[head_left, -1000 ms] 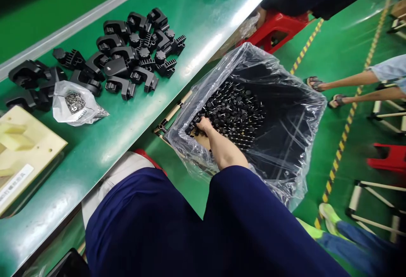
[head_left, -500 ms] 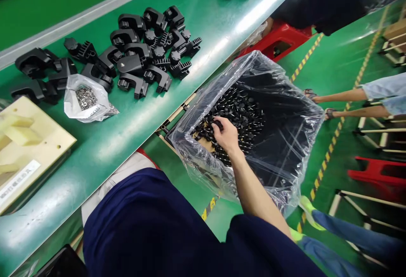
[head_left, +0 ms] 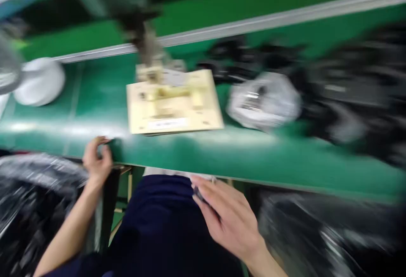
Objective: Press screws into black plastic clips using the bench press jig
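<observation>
Over my lap, my right hand (head_left: pixel 230 220) is closed around a black knob screw (head_left: pixel 203 196); only a dark part and a small metal glint show between the fingers. My left hand (head_left: pixel 97 160) is at the table's front edge, fingers curled, with a small dark thing at the fingertips that is too blurred to name. Between and beyond the hands lies a cream fixture board (head_left: pixel 174 116) with yellow blocks on it. An open white plastic bag (head_left: pixel 264 99) of small metal parts is right of the board.
Black clamp-like parts (head_left: pixel 349 82) are heaped on the green table (head_left: pixel 177 150) at right. A machine head (head_left: pixel 142 36) hangs over the board. Plastic-lined boxes stand below the edge at left (head_left: pixel 41 167) and right (head_left: pixel 285 213). A white round object (head_left: pixel 41 82) sits far left.
My view has swung left from the box of knob screws to the fixture board. My right hand has come out of that box with a knob screw. My left hand has come into view.
</observation>
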Demonstrator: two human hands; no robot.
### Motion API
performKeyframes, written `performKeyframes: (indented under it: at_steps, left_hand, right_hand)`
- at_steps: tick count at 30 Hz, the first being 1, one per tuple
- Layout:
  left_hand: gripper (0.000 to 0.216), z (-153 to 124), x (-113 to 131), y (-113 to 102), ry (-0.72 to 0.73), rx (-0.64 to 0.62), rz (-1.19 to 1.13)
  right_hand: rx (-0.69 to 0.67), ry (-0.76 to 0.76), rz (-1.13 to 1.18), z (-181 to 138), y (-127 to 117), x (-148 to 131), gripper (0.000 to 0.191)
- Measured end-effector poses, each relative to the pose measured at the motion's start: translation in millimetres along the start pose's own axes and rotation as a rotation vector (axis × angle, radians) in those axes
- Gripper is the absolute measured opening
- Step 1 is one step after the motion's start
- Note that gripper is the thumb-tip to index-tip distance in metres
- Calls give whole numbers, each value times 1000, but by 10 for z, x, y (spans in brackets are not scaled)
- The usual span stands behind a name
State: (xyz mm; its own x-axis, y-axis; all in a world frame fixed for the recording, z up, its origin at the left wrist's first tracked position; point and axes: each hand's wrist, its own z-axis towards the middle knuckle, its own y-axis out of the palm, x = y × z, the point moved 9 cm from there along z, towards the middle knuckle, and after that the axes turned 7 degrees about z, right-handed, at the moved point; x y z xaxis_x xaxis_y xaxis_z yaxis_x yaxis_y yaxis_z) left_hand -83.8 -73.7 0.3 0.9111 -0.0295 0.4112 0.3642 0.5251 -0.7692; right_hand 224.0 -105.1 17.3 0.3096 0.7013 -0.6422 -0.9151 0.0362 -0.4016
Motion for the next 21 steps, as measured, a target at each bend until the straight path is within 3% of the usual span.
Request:
performKeyframes:
  at_steps: [5, 7, 10, 12, 14, 17, 21]
  left_hand:
    - [24, -332, -684, -259, -13, 67, 270]
    - [26, -477, -986, -540, -107, 100, 337]
    - [30, -746, -1481, -1124, -335, 195, 421]
    - [33, -945, -1893, -1490, -526, 247, 477]
    - [35, -1153, -2338, -1758, -732, 253, 537]
    - [36, -1479, -2883, -1945, -1017, 171, 636]
    - [37, -1896, -3208, -1840, -1236, -78, 739]
  right_hand:
    - [-260, -55, 476, 88, 1215, -244, 57]
    - [-458, 132, 680, -94, 1648, -191, 49]
    - [-772, 705, 945, -685, 2147, 149, 27]
    - [-798, 1113, 1071, -1088, 2253, 457, 27]
    - [-669, 1406, 1198, -1318, 2253, 742, 35]
    - [-518, 1601, 1318, -1393, 2220, 992, 38]
    - [-490, 1686, 1321, -1374, 2116, 1052, 28]
